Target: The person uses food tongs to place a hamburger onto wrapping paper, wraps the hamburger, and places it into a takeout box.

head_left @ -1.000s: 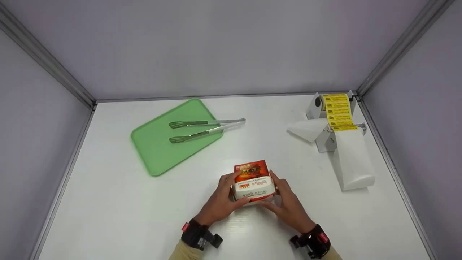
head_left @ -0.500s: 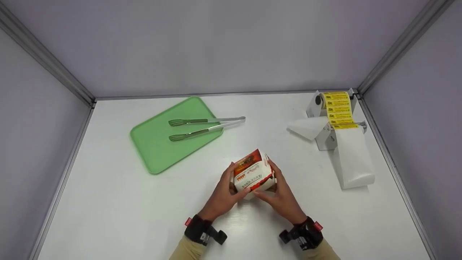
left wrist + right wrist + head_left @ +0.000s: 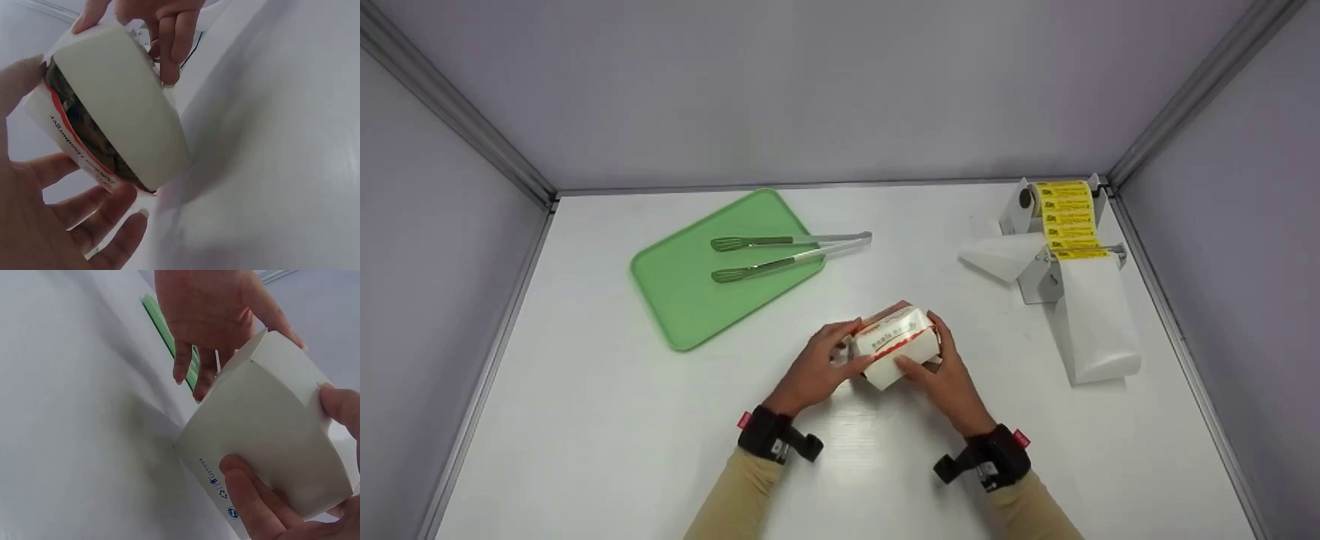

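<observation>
A white and red cardboard burger box (image 3: 894, 341) is held tilted between both hands near the middle of the table. My left hand (image 3: 814, 371) grips its left side, with the thumb on the near face. On the other side, my right hand (image 3: 952, 382) holds it, thumb also at the front. In the left wrist view, a dark gap shows between the printed lid and the plain white side of the box (image 3: 121, 107); something brownish is inside, too dim to name. The right wrist view shows plain white faces with small blue print. Whether a lower edge touches the table cannot be told.
A green tray (image 3: 675, 300) lies at the back left, with metal tongs (image 3: 757, 270) across it, their joined end past its right edge. At the back right stands a dispenser (image 3: 1039, 281) with yellow labels (image 3: 1069, 217) and a hanging white backing strip (image 3: 1099, 322).
Both hands have tipped the box, so its picture top now faces away and its white near side faces up. Hands and box have shifted slightly away from the body.
</observation>
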The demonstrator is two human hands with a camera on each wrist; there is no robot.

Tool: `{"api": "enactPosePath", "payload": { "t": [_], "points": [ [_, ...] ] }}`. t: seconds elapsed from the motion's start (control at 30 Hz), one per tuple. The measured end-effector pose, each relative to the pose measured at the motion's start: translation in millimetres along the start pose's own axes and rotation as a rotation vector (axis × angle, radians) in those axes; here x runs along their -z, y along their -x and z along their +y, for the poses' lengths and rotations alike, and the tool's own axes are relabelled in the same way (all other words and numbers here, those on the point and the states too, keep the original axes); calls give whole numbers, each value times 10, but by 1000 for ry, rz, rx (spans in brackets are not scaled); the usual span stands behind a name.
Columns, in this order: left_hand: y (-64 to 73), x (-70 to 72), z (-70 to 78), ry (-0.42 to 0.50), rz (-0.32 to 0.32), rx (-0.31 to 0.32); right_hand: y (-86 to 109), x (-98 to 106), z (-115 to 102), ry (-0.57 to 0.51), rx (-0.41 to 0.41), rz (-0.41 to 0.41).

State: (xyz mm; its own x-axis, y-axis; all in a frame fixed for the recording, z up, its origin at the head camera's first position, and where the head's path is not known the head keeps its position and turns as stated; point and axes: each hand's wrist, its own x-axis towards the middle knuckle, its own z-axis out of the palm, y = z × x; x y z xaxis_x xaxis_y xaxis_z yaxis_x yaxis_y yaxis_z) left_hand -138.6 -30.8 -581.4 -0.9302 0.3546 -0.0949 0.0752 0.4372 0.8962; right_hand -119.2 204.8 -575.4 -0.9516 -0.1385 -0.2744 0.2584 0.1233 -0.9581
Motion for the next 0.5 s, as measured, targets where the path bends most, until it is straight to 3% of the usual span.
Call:
{"api": "enactPosePath", "payload": {
  "t": [0.2, 0.4, 0.5],
  "points": [
    [-70, 43, -14, -138, 22, -32, -41, 19, -11, -65, -75, -29],
    [-77, 24, -57, -231, 100, -109, -39, 9, -45, -129, -103, -28],
    [-75, 6, -66, -256, 131, -115, -47, -8, -46, -129, -102, -11]
  ]
}}
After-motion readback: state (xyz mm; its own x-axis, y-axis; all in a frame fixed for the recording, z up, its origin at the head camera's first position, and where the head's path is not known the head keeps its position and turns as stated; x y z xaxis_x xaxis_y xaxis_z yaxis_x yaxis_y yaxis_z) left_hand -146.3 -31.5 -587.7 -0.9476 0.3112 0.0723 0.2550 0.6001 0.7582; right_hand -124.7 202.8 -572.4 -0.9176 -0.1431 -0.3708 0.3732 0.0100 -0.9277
